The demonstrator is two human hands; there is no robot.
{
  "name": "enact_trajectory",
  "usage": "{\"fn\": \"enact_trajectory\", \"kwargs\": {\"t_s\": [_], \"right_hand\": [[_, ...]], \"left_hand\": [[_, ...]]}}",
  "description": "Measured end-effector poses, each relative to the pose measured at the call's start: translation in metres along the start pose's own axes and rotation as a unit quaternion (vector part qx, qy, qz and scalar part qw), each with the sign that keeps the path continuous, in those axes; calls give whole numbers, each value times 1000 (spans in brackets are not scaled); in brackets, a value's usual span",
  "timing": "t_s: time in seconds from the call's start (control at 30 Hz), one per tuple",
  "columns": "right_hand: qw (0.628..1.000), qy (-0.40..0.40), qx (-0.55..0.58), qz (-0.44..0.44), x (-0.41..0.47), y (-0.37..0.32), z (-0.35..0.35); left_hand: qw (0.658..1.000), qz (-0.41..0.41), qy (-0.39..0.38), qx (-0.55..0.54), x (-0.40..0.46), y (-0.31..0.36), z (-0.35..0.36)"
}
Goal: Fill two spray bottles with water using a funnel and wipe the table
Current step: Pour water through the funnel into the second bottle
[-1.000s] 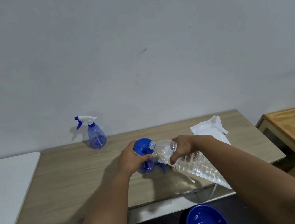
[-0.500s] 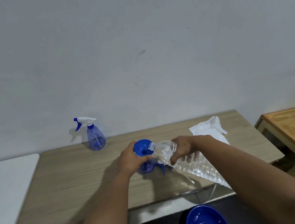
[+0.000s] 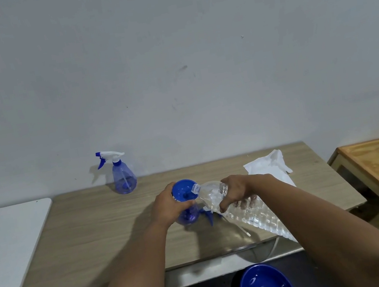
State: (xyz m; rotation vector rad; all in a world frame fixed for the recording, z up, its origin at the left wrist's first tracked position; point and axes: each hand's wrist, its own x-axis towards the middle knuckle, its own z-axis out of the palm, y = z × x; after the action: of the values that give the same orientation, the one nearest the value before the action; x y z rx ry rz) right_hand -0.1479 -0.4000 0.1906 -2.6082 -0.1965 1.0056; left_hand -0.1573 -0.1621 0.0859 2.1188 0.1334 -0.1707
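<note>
**Pour held steady over the second bottle**

The right hand (image 3: 235,192) gripped the upper body of the clear water bottle (image 3: 241,207), tilted with its mouth over the rim of the blue funnel (image 3: 183,190). The left hand (image 3: 170,205) curled round the funnel's neck, steadying it in the open spray bottle (image 3: 189,216) below. Compared with the preceding second, almost nothing had shifted: both grips and the tilt looked the same, which suggested a pour in progress rather than a new step. Whether water was flowing could not be made out.

Beside the open bottle lay its removed sprayer head (image 3: 209,216). Farther back on the table (image 3: 92,229), the other spray bottle (image 3: 124,176) stood capped by the wall. A white cloth (image 3: 269,167) lay at the right, unused, so wiping probably remained. A blue basin (image 3: 266,285) sat below the table's edge.
</note>
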Motion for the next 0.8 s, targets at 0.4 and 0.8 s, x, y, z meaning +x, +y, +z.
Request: {"fn": "enact_trajectory", "kwargs": {"t_s": [0.4, 0.8], "right_hand": [[981, 97, 167, -20, 21, 28, 8], [852, 371, 362, -69, 42, 63, -25]], "left_hand": [[1000, 7, -3, 6, 0, -1, 0], [999, 27, 2, -33, 1, -7, 1]]}}
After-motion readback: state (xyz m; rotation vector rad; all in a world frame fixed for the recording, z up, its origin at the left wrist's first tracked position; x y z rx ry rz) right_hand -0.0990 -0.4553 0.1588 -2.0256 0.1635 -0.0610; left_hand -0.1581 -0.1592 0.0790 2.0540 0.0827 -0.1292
